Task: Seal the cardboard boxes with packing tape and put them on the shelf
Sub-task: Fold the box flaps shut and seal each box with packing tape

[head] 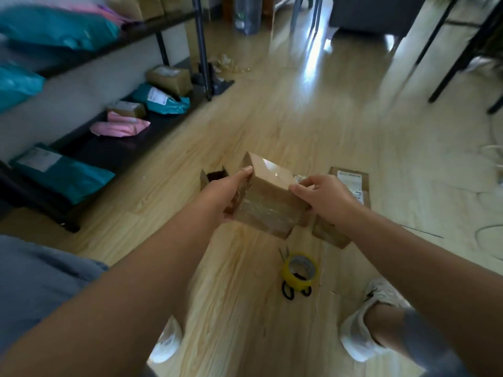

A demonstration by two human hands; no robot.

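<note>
Holding seemingly taped box [268,197]: left hand [231,193], right hand [322,198], both grips closed round it.

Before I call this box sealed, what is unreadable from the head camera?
Head view:
Gripped sides of the held box: covered by the left hand and right hand; underside faces away.
Inside of the open box: dark, partly behind the left hand.
Print on the labels: too blurred.
Middle of the scissors: under the tape roll.
The upper shelf: blurred, cut by the frame's edge.
</note>
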